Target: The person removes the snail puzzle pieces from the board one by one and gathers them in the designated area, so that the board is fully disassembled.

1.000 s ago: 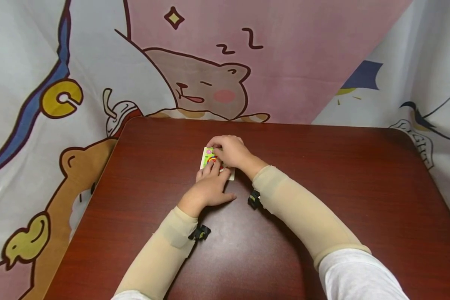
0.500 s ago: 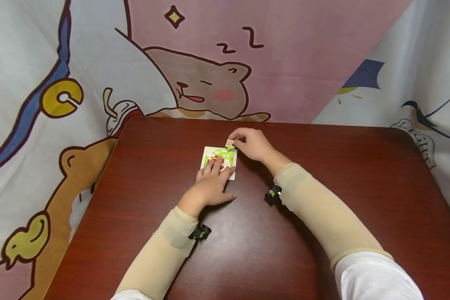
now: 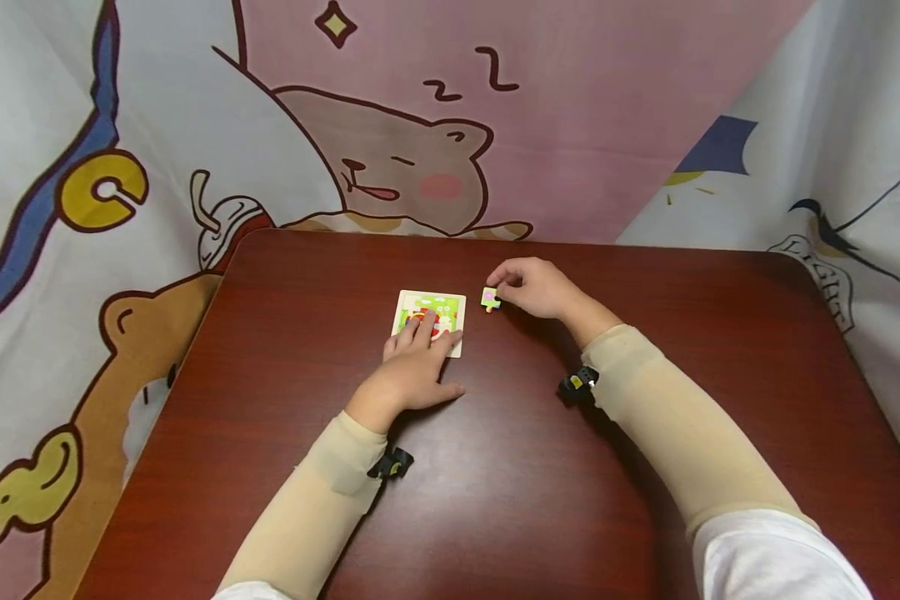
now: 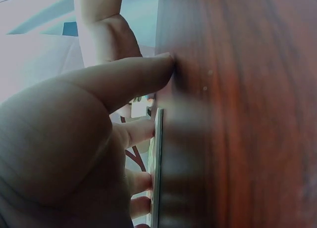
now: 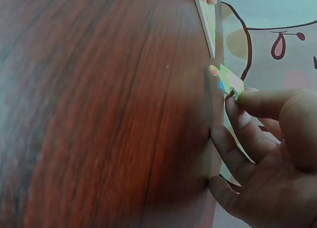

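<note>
A small square jigsaw board [image 3: 462,315] with a pale rim and a green picture lies flat on the table. On its lower part rests my left hand [image 3: 412,372], fingers spread and nearly straight, thumb out to the right on the table. To the right of the board, my right hand [image 3: 543,289] pinches a puzzle piece [image 3: 489,297], green with a pink flower, between thumb and forefinger. The right wrist view shows this piece [image 5: 231,79] tilted just above the tabletop. Part of the board's picture is hidden under my left fingers.
The dark red-brown wooden table [image 3: 510,475] spreads around both hands. Behind it hangs a cloth backdrop [image 3: 570,125] printed with cartoon animals. A small black camera [image 3: 392,463] is strapped at the left wrist, another camera [image 3: 577,386] at the right.
My right hand has taken the flower piece from the board's upper left corner and carried it right, past the board. My left hand has stayed on the board. The head view has shifted slightly.
</note>
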### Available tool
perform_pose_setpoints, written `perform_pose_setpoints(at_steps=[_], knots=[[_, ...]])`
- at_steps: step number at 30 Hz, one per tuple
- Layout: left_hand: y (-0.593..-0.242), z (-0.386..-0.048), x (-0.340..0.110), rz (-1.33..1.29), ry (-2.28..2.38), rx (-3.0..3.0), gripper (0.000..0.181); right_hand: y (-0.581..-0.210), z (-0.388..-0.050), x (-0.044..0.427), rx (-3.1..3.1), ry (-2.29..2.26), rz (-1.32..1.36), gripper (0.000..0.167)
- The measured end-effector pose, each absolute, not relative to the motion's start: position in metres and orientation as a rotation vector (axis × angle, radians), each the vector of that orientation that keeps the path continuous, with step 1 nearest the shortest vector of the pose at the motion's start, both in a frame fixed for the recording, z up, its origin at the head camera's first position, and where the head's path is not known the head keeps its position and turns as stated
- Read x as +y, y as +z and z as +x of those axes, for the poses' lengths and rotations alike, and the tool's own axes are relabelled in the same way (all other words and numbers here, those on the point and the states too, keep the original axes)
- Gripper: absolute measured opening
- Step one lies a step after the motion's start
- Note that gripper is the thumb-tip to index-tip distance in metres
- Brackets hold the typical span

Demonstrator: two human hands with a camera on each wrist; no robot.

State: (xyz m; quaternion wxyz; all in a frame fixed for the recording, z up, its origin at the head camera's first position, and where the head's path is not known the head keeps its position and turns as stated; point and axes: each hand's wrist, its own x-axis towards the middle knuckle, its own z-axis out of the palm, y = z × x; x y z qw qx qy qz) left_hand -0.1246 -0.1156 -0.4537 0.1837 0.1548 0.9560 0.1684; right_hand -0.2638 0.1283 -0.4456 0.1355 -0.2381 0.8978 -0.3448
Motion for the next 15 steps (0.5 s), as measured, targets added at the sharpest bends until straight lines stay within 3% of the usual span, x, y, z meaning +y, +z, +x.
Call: perform_pose_setpoints(at_steps=[15], knots=[[-0.4532, -0.124, -0.1167, 0.439, 0.501, 2.702, 0.086, -0.4497, -0.2617, 0.138, 2.641, -0.898, -0.733, 0.018]])
